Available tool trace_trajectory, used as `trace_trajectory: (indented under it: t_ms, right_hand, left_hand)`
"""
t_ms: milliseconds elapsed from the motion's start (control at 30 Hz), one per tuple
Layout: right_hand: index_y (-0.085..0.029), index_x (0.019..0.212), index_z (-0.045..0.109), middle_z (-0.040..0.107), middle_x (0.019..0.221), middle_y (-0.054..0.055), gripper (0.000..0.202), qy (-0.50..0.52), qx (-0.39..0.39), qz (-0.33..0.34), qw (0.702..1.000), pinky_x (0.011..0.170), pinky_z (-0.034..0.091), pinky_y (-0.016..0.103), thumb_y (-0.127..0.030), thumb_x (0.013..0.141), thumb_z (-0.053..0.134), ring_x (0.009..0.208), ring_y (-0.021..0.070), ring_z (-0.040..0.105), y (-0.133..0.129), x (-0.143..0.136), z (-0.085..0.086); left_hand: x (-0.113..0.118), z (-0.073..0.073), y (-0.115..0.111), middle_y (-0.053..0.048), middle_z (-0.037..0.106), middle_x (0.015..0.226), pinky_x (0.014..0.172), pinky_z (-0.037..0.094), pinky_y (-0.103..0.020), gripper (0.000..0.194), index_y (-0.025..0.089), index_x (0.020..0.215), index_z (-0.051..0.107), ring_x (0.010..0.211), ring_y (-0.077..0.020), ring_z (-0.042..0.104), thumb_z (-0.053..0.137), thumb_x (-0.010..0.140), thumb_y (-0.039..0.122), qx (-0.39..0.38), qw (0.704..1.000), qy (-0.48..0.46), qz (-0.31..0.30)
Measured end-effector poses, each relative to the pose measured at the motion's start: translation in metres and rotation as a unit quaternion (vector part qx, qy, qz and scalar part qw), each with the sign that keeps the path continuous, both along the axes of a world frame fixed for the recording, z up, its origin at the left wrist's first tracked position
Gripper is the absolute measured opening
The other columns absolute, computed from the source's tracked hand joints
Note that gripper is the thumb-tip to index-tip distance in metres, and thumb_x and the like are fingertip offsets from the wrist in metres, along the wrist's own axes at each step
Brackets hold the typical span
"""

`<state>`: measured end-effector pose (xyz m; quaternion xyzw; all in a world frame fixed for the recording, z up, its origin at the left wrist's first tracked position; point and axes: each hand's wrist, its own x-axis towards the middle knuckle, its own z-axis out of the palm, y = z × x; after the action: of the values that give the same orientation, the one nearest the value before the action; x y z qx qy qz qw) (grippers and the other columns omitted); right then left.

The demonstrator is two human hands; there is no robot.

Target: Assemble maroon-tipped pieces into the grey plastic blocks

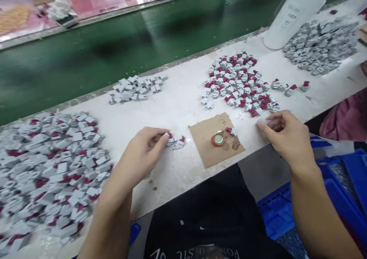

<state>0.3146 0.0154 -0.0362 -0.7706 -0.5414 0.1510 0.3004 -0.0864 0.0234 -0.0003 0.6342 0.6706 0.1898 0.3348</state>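
Note:
My left hand [143, 152] is closed at the table, thumb and forefinger pinching a small grey-and-maroon plastic part [170, 139]. Just right of it lies another grey-and-maroon part [179, 142]. My right hand [286, 135] is closed near the front edge, beside a pile of grey-and-maroon parts [237, 81]; something pale shows at its fingertips, too blurred to name. Between my hands a piece of cardboard [206, 150] lies flat. A bottle cap [218, 139] with an orange-red edge sits on it, next to one more grey-and-maroon part [231, 130] and some wet stains.
A big heap of grey-and-maroon parts [57, 167] covers the left side. Grey pieces [137, 88] lie at the back edge, with a larger grey pile [321, 45] far right beside a white cylindrical container [295, 18]. Blue crates [338, 190] stand below right. Another person's sleeve [346, 115] shows there.

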Motion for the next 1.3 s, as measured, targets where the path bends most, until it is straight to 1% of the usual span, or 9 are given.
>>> trace_trajectory:
  t_ms: [100, 233, 400, 500, 633, 767, 867, 1133, 1300]
  right_hand:
    - [-0.029, 0.104, 0.067, 0.070, 0.069, 0.000, 0.036, 0.029, -0.052, 0.021, 0.998, 0.063, 0.048, 0.039, -0.058, 0.093, 0.084, 0.063, 0.0247, 0.065, -0.008, -0.009, 0.005]
    - [-0.029, 0.127, 0.073, 0.074, 0.074, 0.001, 0.034, 0.068, -0.073, 0.058, 0.993, 0.058, 0.048, 0.037, -0.052, 0.101, 0.073, 0.062, 0.0249, 0.066, -0.016, -0.004, 0.014]
    - [-0.030, 0.121, 0.086, 0.080, 0.123, 0.011, 0.029, -0.011, 0.018, 0.195, 0.981, 0.072, 0.058, 0.041, -0.035, 0.103, 0.064, 0.083, 0.0250, 0.074, -0.012, 0.016, 0.015]
    - [-0.028, 0.119, 0.085, 0.080, 0.113, 0.010, 0.024, -0.005, 0.013, 0.238, 0.971, 0.075, 0.060, 0.041, -0.040, 0.107, 0.067, 0.084, 0.0256, 0.074, -0.010, 0.022, 0.012]
    - [-0.025, 0.115, 0.082, 0.073, 0.091, 0.005, 0.023, 0.012, 0.016, 0.220, 0.975, 0.070, 0.058, 0.038, -0.046, 0.106, 0.078, 0.075, 0.0230, 0.069, -0.010, 0.021, 0.007]
    - [-0.025, 0.109, 0.078, 0.073, 0.103, 0.005, 0.022, 0.023, 0.030, 0.216, 0.976, 0.072, 0.058, 0.037, -0.045, 0.102, 0.083, 0.075, 0.0200, 0.070, -0.013, 0.014, 0.007]
    - [-0.025, 0.115, 0.078, 0.077, 0.105, 0.006, 0.020, 0.042, 0.025, 0.211, 0.976, 0.076, 0.059, 0.037, -0.040, 0.103, 0.081, 0.082, 0.0217, 0.074, -0.018, 0.009, 0.009]
    - [-0.024, 0.102, 0.082, 0.082, 0.097, 0.005, 0.008, 0.049, 0.045, 0.182, 0.981, 0.077, 0.060, 0.039, -0.030, 0.103, 0.076, 0.082, 0.0230, 0.074, -0.022, 0.005, 0.007]
    - [-0.025, 0.112, 0.084, 0.084, 0.103, 0.004, 0.013, 0.131, 0.095, 0.187, 0.969, 0.083, 0.064, 0.039, -0.018, 0.103, 0.078, 0.090, 0.0225, 0.078, -0.038, -0.034, 0.016]
  left_hand:
    - [-0.005, 0.002, 0.018, -0.019, 0.079, 0.123, 0.098, 0.062, -0.058, 0.045, 0.023, 0.125, 0.084, 0.102, -0.0393, 0.077, 0.066, 0.105, 0.058, 0.018, 0.998, 0.052, 0.008]
    - [-0.014, -0.005, 0.057, -0.023, 0.070, 0.136, 0.120, 0.045, -0.071, 0.025, 0.026, 0.120, 0.080, 0.140, -0.0522, 0.062, 0.064, 0.102, 0.033, 0.143, 0.979, 0.129, 0.064]
    - [-0.013, -0.012, 0.083, -0.016, 0.063, 0.142, 0.130, 0.031, -0.068, 0.021, 0.023, 0.120, 0.074, 0.154, -0.0476, 0.045, 0.059, 0.106, 0.030, 0.157, 0.975, 0.127, 0.092]
    - [-0.007, -0.009, 0.081, -0.015, 0.060, 0.139, 0.133, 0.027, -0.068, 0.010, 0.023, 0.108, 0.068, 0.156, -0.0473, 0.042, 0.061, 0.107, 0.030, 0.162, 0.976, 0.113, 0.091]
    - [-0.004, -0.003, 0.072, -0.015, 0.059, 0.125, 0.133, 0.029, -0.068, 0.010, 0.025, 0.097, 0.058, 0.150, -0.0488, 0.045, 0.067, 0.101, 0.026, 0.143, 0.982, 0.100, 0.077]
    - [-0.001, 0.002, 0.058, -0.008, 0.059, 0.101, 0.115, 0.048, -0.059, 0.015, 0.027, 0.095, 0.058, 0.116, -0.0384, 0.064, 0.073, 0.099, 0.030, 0.092, 0.990, 0.080, 0.064]
    - [0.004, 0.005, 0.047, -0.008, 0.067, 0.099, 0.095, 0.054, -0.052, 0.016, 0.026, 0.097, 0.067, 0.092, -0.0329, 0.067, 0.077, 0.098, 0.039, 0.056, 0.994, 0.064, 0.069]
    - [0.002, -0.002, 0.033, -0.007, 0.083, 0.100, 0.087, 0.056, -0.046, 0.016, 0.026, 0.097, 0.080, 0.093, -0.0326, 0.072, 0.082, 0.098, 0.041, 0.040, 0.995, 0.023, 0.091]
    - [-0.005, -0.007, 0.016, -0.010, 0.084, 0.111, 0.091, 0.060, -0.045, 0.020, 0.025, 0.107, 0.084, 0.097, -0.0311, 0.076, 0.079, 0.096, 0.041, 0.038, 0.996, 0.051, 0.067]
